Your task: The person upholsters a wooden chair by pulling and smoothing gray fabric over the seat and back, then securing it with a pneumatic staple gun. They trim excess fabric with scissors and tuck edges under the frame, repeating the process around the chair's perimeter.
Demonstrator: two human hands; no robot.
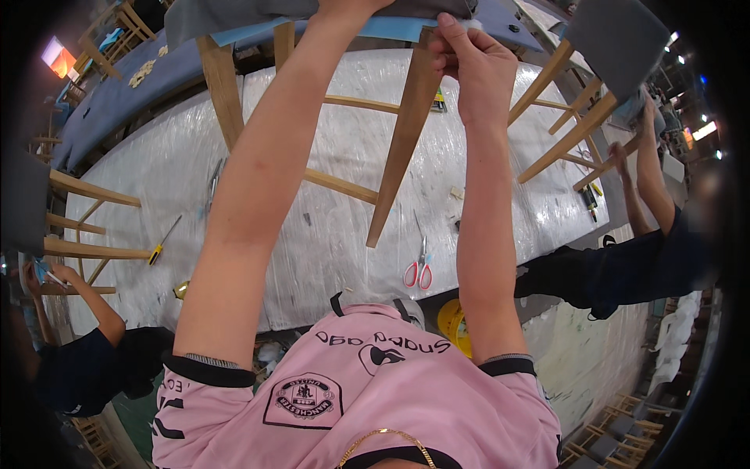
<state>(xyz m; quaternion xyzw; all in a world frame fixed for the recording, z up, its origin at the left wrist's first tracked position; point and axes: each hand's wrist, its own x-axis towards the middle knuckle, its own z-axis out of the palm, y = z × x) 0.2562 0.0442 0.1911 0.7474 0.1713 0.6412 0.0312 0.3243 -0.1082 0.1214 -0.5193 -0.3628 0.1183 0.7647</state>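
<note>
A wooden chair [404, 133] with a grey seat [226, 14] stands before me, a light-blue strip [394, 30] showing along the seat's lower edge. My left hand [351, 5] reaches over that edge at the top of the picture; its fingers are cut off from view. At the seat's right corner, beside the top of the front leg, my right hand [473, 66] is closed, thumb against the corner and fingers curled in. What it pinches is too hidden to name. Below the chair lie scissors [419, 270] with red-and-white handles.
The table [336, 234] is wrapped in clear film. A yellow-handled screwdriver [162, 241] lies at left, near another chair [94, 248]. At right a co-worker's hands [633, 152] are by a grey chair [617, 43]. Another person's arm [98, 305] shows at left. A yellow container [455, 324] is below the table edge.
</note>
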